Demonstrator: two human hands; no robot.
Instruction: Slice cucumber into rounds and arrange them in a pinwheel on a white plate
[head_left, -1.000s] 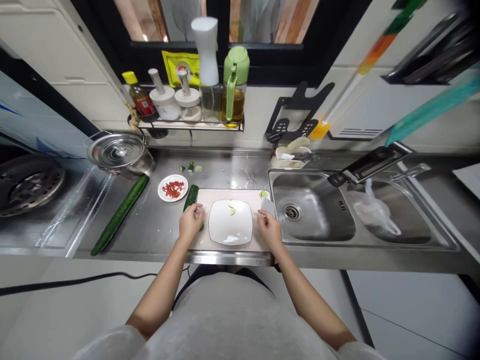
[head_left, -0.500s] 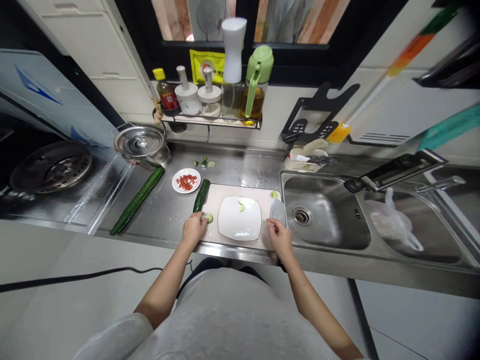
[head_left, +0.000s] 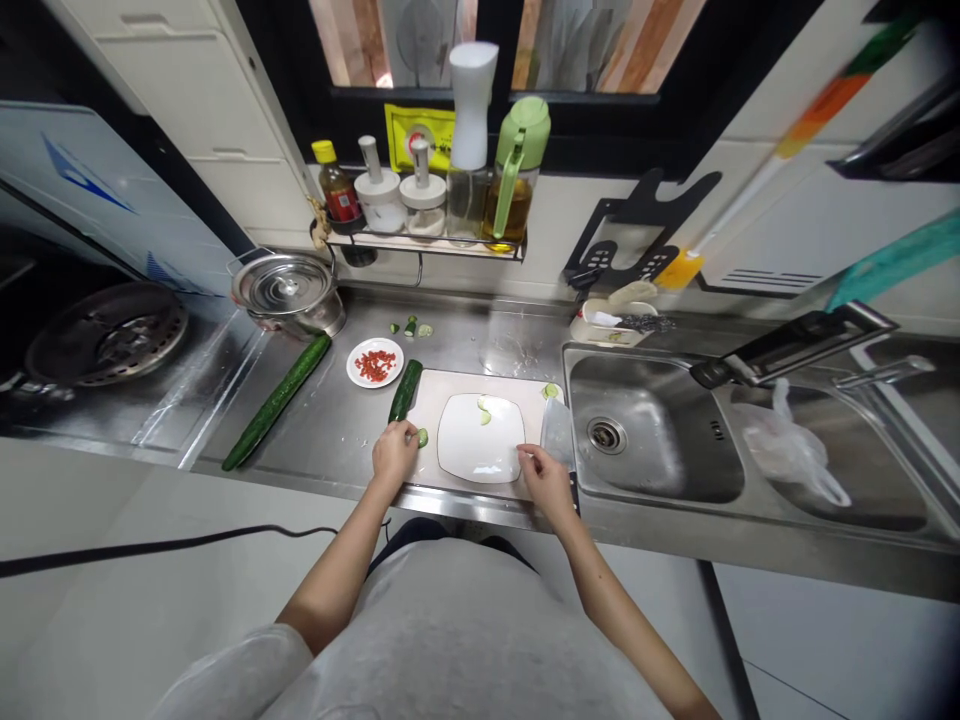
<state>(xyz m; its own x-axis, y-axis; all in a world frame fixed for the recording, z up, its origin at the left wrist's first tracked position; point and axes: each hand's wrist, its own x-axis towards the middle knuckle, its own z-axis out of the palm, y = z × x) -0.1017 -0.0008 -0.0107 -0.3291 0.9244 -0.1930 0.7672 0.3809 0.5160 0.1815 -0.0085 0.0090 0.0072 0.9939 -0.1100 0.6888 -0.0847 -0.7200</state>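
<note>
My left hand (head_left: 395, 455) is closed at the left edge of the pale cutting board (head_left: 430, 384), with its fingertips on cut cucumber slices (head_left: 422, 438). Just beyond it lies a piece of cucumber (head_left: 406, 390). My right hand (head_left: 547, 484) holds nothing, its fingers slightly apart at the right edge of a white plate (head_left: 465, 440). On this plate are a couple of cucumber slices (head_left: 484, 414). A kitchen knife (head_left: 556, 432) lies to the right of my right hand, its dark handle partly behind the wrist. Another cucumber slice (head_left: 550, 390) sits near the board's far right corner.
A long whole cucumber (head_left: 277, 402) and a small plate (head_left: 352, 371) of chopped red pieces lie to the left. A lidded steel pot (head_left: 289, 292) stands behind. On the right is the sink (head_left: 660, 440); above the counter hangs a condiment shelf (head_left: 427, 245).
My right hand has moved left, away from the knife, to the white plate's edge. The knife now lies with its handle showing. My left hand stays by the slices, fingers slightly shifted.
</note>
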